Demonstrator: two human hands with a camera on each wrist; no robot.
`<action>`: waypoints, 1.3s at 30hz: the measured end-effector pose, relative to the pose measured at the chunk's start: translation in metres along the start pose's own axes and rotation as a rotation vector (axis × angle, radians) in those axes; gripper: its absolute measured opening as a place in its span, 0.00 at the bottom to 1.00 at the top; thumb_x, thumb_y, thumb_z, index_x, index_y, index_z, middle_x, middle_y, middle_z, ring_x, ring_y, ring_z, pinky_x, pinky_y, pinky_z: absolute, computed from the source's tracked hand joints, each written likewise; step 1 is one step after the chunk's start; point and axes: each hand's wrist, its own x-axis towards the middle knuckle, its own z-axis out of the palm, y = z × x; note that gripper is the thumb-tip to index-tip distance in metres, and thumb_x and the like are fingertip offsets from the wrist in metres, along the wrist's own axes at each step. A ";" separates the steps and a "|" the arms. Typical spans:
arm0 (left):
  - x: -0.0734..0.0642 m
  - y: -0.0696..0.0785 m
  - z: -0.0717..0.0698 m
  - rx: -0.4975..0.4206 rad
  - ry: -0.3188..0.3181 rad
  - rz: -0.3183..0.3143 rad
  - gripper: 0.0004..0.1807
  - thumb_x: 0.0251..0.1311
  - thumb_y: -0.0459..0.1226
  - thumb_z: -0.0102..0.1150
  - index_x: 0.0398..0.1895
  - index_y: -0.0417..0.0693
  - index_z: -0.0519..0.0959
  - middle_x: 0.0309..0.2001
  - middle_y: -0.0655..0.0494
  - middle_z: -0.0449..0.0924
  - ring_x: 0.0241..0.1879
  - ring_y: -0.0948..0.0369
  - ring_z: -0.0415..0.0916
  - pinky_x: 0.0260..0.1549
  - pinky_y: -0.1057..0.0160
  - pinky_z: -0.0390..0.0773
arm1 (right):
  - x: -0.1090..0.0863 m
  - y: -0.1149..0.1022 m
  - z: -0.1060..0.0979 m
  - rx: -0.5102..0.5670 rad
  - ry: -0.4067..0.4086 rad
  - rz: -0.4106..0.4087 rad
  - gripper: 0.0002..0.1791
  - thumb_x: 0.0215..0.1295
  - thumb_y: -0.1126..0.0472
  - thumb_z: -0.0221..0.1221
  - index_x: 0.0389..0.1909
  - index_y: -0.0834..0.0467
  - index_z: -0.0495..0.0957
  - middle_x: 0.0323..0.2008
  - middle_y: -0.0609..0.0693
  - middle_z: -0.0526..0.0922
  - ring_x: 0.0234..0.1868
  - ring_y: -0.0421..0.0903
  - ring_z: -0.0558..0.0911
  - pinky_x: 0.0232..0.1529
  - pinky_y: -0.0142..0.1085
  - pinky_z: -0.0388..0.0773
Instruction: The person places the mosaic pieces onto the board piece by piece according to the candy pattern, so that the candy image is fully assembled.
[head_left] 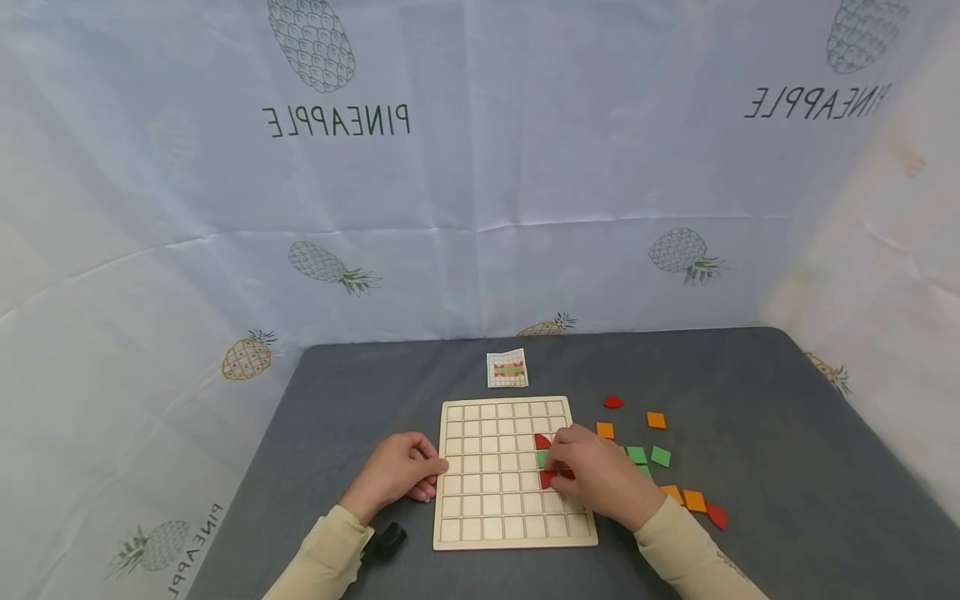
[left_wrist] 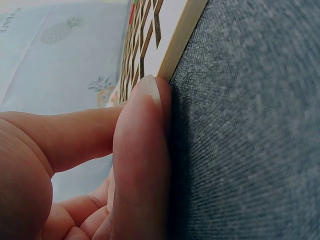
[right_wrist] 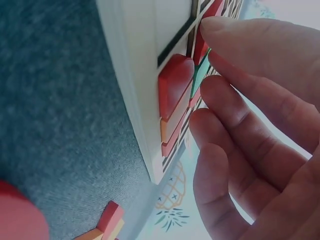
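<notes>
At the centre of the grey table (head_left: 360, 383): one pale wooden board (head_left: 491, 485), ruled into square cells, lying flat.

Left hand (head_left: 396, 473): at the board's 9 o'clock edge, thumb and a finger together, clamped on its rim; other fingers curled in.

Right hand (head_left: 600, 477): over the board's 3 o'clock side, thumb and forefinger pinching a red tile (head_left: 546, 480) at a cell; remaining fingers bent, clear of it.

Laid on the board, from that tile toward 12 o'clock: one green tile (head_left: 542, 459), then one curved red piece (head_left: 542, 442). In the right wrist view, a rounded red piece (right_wrist: 176, 82) and an orange tile (right_wrist: 172, 117) adjoin along the near edge.

Above the board, 12 o'clock: one small pattern card (head_left: 507, 368).

Loose on the table: red wedge (head_left: 613, 402), 2 o'clock; green square (head_left: 661, 456), 3 o'clock; orange square (head_left: 694, 501), just past 3, touching a red corner piece (head_left: 717, 515).

At 8 o'clock, beside the left cuff (head_left: 330, 537): one black object (head_left: 388, 542), identity unclear.
</notes>
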 end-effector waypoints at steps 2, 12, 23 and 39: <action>0.000 0.000 -0.001 -0.003 -0.001 0.001 0.13 0.65 0.39 0.77 0.39 0.41 0.82 0.26 0.49 0.85 0.22 0.61 0.86 0.24 0.59 0.90 | 0.001 0.000 -0.002 0.003 0.001 -0.002 0.08 0.62 0.60 0.79 0.33 0.45 0.88 0.36 0.37 0.79 0.41 0.36 0.75 0.33 0.28 0.79; 0.000 -0.002 0.000 -0.011 -0.019 0.005 0.13 0.64 0.39 0.77 0.39 0.42 0.82 0.26 0.49 0.86 0.22 0.61 0.86 0.23 0.59 0.90 | -0.021 0.041 -0.039 0.016 0.044 0.160 0.08 0.64 0.56 0.78 0.41 0.47 0.89 0.41 0.41 0.85 0.43 0.43 0.84 0.42 0.36 0.85; -0.002 -0.001 -0.001 -0.006 -0.009 0.008 0.13 0.65 0.39 0.77 0.39 0.41 0.82 0.26 0.49 0.85 0.22 0.61 0.86 0.24 0.59 0.90 | -0.073 0.105 -0.057 0.015 -0.064 0.388 0.13 0.62 0.54 0.78 0.46 0.49 0.89 0.45 0.45 0.86 0.43 0.43 0.83 0.46 0.49 0.87; -0.003 0.001 -0.001 -0.005 -0.004 0.011 0.12 0.65 0.38 0.77 0.38 0.41 0.81 0.26 0.49 0.85 0.22 0.62 0.86 0.24 0.59 0.90 | -0.067 0.097 -0.052 -0.015 -0.043 0.405 0.11 0.63 0.55 0.77 0.44 0.52 0.91 0.39 0.44 0.84 0.39 0.42 0.79 0.43 0.46 0.85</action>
